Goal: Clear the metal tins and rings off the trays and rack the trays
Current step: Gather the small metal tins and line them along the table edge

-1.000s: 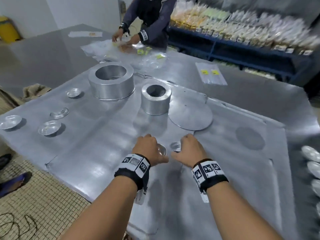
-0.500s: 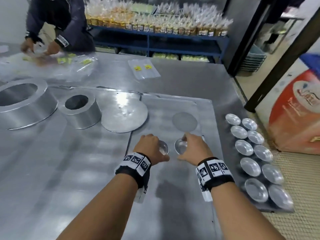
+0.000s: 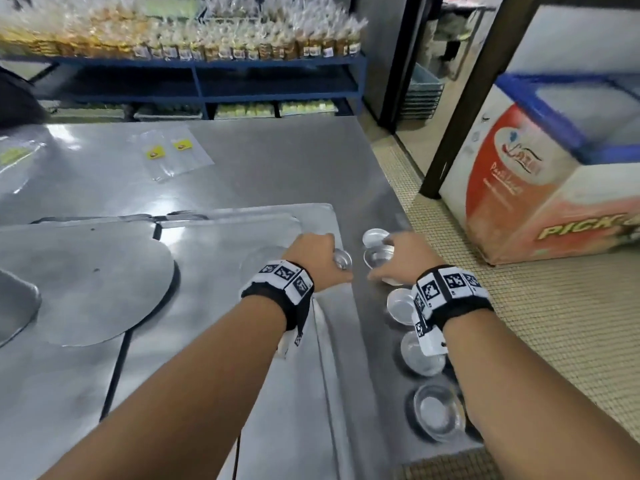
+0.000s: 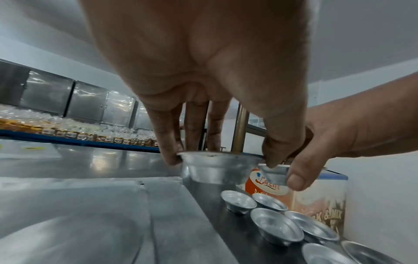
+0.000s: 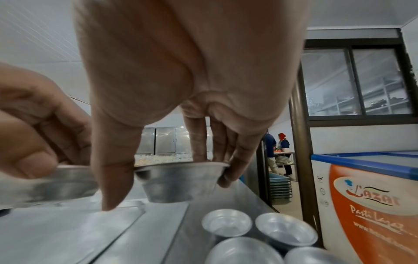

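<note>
Swung further right since half a second ago, now taking in the surface's right edge [image 3: 388, 188] and tiled floor [image 3: 554, 341]; both hands carried over toward the rows of tins.

Lying flat at far left: round metal disc [image 3: 93, 278] on overlapping trays [image 3: 242, 220]. Resting further back on bare steel: clear bags with yellow labels [image 3: 169, 154]. Running along the back wall: blue shelving [image 3: 201, 77] stacked with packaged goods.

Hovering over the tray's right rim: left hand [image 3: 317, 261], fingertips [image 4: 168, 157] and thumb pinching a small tin [image 4: 219, 167] by its rim, clear of the surface. Just beside it: right hand [image 3: 403, 258], pinching a second tin [image 5: 181, 180] the same way, above the tins' near end.

Sitting in two rows along the surface's right strip: empty tins [image 3: 433, 415], upright, close together.

Standing beyond the edge: dark doorpost [image 3: 464, 98], then an orange-and-white chest freezer [image 3: 540, 188] with blue lid trim. Showing through the doorway in the right wrist view: stacked blue trays [image 5: 279, 187] and two people standing far off.
</note>
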A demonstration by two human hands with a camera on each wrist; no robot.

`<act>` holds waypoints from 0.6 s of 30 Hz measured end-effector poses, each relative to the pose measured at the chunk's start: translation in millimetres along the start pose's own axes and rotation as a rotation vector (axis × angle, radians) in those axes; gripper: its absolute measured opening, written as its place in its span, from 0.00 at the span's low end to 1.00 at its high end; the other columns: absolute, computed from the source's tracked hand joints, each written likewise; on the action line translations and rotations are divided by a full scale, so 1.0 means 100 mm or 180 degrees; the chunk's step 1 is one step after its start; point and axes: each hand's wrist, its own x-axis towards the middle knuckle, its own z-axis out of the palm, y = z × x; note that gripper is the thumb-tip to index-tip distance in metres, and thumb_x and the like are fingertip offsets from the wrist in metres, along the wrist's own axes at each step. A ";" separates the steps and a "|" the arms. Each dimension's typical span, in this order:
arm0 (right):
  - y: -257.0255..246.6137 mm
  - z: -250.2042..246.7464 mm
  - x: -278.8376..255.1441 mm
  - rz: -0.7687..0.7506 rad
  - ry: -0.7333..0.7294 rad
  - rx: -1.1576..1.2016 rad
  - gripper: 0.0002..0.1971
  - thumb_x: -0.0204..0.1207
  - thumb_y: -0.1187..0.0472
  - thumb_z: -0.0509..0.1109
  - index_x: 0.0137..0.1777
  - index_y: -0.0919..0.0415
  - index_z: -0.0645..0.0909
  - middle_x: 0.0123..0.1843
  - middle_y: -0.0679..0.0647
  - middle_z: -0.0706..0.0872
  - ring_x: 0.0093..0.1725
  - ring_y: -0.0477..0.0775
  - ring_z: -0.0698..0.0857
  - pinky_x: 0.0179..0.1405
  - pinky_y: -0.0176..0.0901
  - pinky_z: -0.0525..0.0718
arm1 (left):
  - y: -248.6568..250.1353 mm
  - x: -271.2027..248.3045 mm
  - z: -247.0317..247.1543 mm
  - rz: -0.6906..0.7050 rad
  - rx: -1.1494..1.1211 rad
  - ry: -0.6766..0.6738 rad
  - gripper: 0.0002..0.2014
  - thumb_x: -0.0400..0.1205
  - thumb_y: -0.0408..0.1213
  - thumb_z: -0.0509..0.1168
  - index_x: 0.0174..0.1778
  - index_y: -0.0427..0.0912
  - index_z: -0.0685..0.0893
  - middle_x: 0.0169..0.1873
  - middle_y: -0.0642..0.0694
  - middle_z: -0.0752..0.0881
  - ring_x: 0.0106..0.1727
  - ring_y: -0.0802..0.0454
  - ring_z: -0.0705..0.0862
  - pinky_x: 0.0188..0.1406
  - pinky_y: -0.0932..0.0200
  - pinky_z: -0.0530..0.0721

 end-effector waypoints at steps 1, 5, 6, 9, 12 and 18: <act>0.10 -0.06 0.16 0.0018 0.0007 -0.0033 0.41 0.53 0.44 0.85 0.67 0.58 0.81 0.61 0.54 0.85 0.59 0.55 0.84 0.55 0.46 0.84 | 0.07 0.19 0.02 0.0057 0.0033 0.0008 0.27 0.71 0.58 0.72 0.56 0.39 0.84 0.46 0.41 0.88 0.52 0.40 0.85 0.50 0.52 0.84; 0.43 -0.23 0.77 0.0036 0.0014 -0.0118 0.42 0.48 0.42 0.84 0.64 0.60 0.83 0.63 0.55 0.85 0.57 0.56 0.85 0.54 0.48 0.86 | 0.27 0.86 0.11 0.0177 0.0141 -0.0005 0.26 0.73 0.58 0.70 0.54 0.37 0.86 0.46 0.38 0.88 0.50 0.39 0.86 0.48 0.51 0.85; 0.52 -0.25 0.93 0.0060 -0.0007 -0.0167 0.39 0.49 0.43 0.84 0.62 0.61 0.84 0.59 0.55 0.86 0.55 0.56 0.86 0.53 0.50 0.87 | 0.32 1.04 0.15 0.0171 0.0147 -0.0021 0.27 0.73 0.58 0.70 0.54 0.37 0.86 0.45 0.38 0.88 0.50 0.39 0.87 0.48 0.50 0.85; 0.74 -0.25 1.36 0.0123 -0.0046 -0.0236 0.37 0.49 0.44 0.85 0.58 0.59 0.84 0.55 0.54 0.87 0.50 0.56 0.86 0.48 0.48 0.87 | 0.39 1.54 0.31 0.0159 0.0146 0.0006 0.26 0.74 0.58 0.70 0.56 0.38 0.85 0.47 0.38 0.88 0.52 0.39 0.86 0.50 0.50 0.85; 0.93 -0.18 1.73 0.0135 -0.0156 -0.0345 0.39 0.48 0.40 0.83 0.58 0.59 0.82 0.54 0.54 0.86 0.50 0.57 0.86 0.50 0.51 0.87 | 0.41 1.95 0.49 0.0044 0.0169 -0.0048 0.25 0.74 0.57 0.70 0.56 0.40 0.85 0.48 0.39 0.88 0.52 0.39 0.86 0.53 0.48 0.87; 1.14 -0.03 2.16 0.0210 -0.0229 -0.0357 0.25 0.51 0.41 0.83 0.40 0.57 0.81 0.37 0.52 0.84 0.36 0.53 0.84 0.28 0.40 0.78 | 0.36 2.49 0.79 -0.0072 0.0267 -0.0077 0.22 0.71 0.58 0.68 0.47 0.43 0.84 0.40 0.42 0.86 0.44 0.39 0.84 0.37 0.55 0.83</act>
